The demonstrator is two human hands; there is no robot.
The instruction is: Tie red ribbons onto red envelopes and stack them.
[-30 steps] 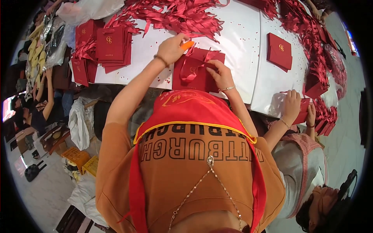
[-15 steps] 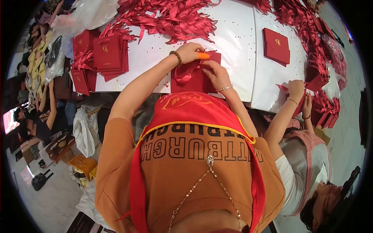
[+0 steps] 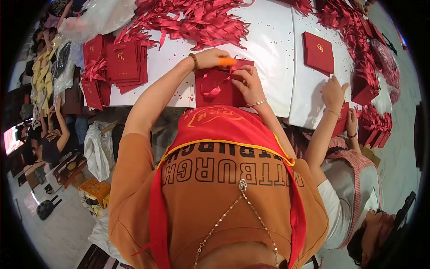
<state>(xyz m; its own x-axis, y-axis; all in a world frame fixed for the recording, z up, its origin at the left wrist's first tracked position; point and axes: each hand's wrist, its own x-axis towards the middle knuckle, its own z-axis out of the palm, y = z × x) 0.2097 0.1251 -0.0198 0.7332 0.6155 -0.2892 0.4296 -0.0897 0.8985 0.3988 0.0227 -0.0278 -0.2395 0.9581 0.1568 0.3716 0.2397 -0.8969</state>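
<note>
- Beneath the fingers: white table (image 3: 271, 42) with a glossy cover, tiny red bits strewn about, seam well to the right.
- Directly under both hands, at the table's near edge: dark-red bag (image 3: 224, 99), lying flat, with a ribbon loop (image 3: 210, 93) across its face.
- Left hand (image 3: 214, 58): over the bag's upper part, fingers stretched out beside an orange piece (image 3: 226, 61); cannot tell whether pinching anything.
- Right hand (image 3: 251, 87): fingers bent and bunched near the thumb at the bag's upper right; cannot tell whether gripping it.
- Beyond the left fingers: heap of red ribbons (image 3: 197, 22).
- Left of the left fingers: stacked red bags (image 3: 123, 67); farther off, yellow crate (image 3: 95, 188) on a pale floor (image 3: 38, 237).
- Right of the right fingers: red bag pile (image 3: 318, 56), co-worker's hand (image 3: 334, 92) nearby.
- Writing: gold marks on bags; gold script on the red apron (image 3: 224, 127) just below the fingers; dark block capitals on the brown top (image 3: 224, 201).
</note>
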